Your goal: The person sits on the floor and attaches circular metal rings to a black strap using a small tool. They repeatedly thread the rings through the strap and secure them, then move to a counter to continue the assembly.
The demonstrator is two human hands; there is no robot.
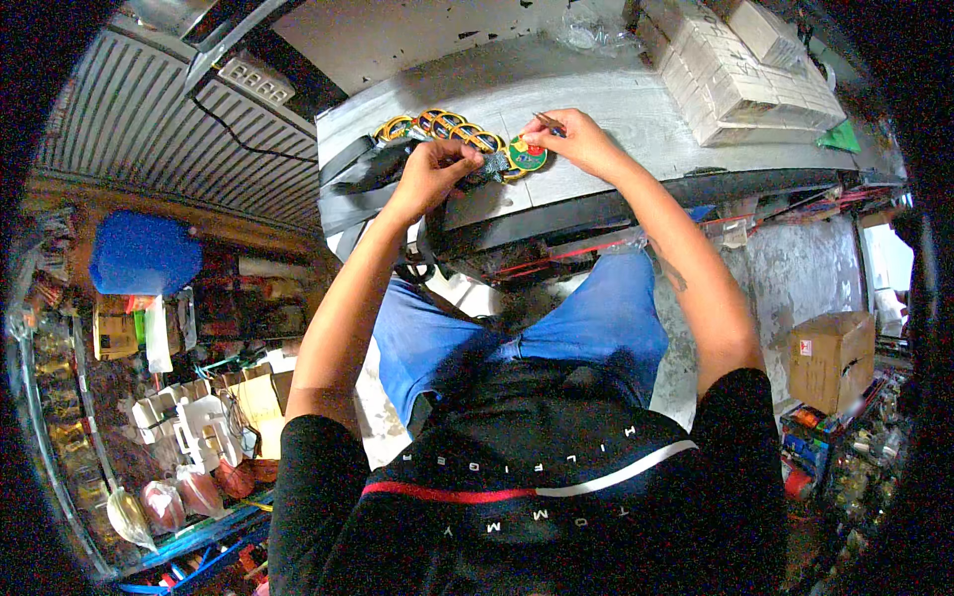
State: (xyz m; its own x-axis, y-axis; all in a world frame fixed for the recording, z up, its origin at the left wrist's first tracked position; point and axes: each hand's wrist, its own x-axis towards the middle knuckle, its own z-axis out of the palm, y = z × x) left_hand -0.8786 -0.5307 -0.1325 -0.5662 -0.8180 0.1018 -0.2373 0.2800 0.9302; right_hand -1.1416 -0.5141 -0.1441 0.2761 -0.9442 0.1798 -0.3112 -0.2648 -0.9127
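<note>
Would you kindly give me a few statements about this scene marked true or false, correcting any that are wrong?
1. The right hand is at a green disc. True.
2. One hand rests on a knee. False: the left hand is over the table, close to the row of overlapping round pieces.
3. Pale blocky packs are stacked toward the table's right side. True.
4. The person wears grey trousers. False: the jeans are blue.
5. A brown cardboard box stands at the picture's right. True.
</note>
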